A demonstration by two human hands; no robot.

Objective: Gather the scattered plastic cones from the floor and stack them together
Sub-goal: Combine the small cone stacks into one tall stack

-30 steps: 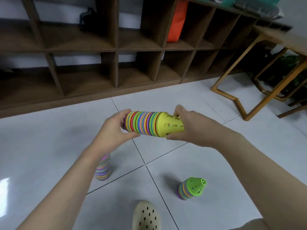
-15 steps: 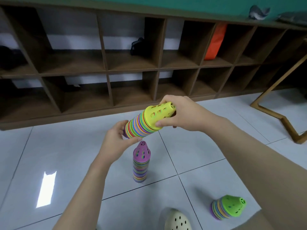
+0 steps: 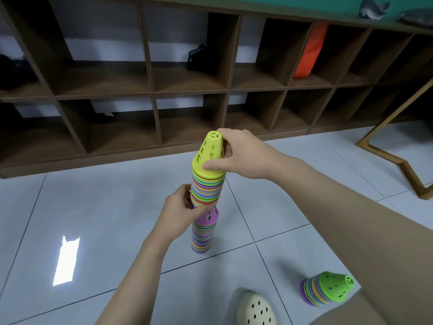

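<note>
Cone stack (image 3: pixel 207 186) upright: right hand (image 3: pixel 236 153) pinches top (left hand (image 3: pixel 181 208) grips base).

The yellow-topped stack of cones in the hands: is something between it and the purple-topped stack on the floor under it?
Nothing visible blocks it. The yellow-topped stack, held by the right hand and left hand, is upright directly above the purple-topped stack. Only the left hand's fingers lie near the joint and might need moving.

No readable text, labels, brands, numbers or signs anywhere in view
</note>
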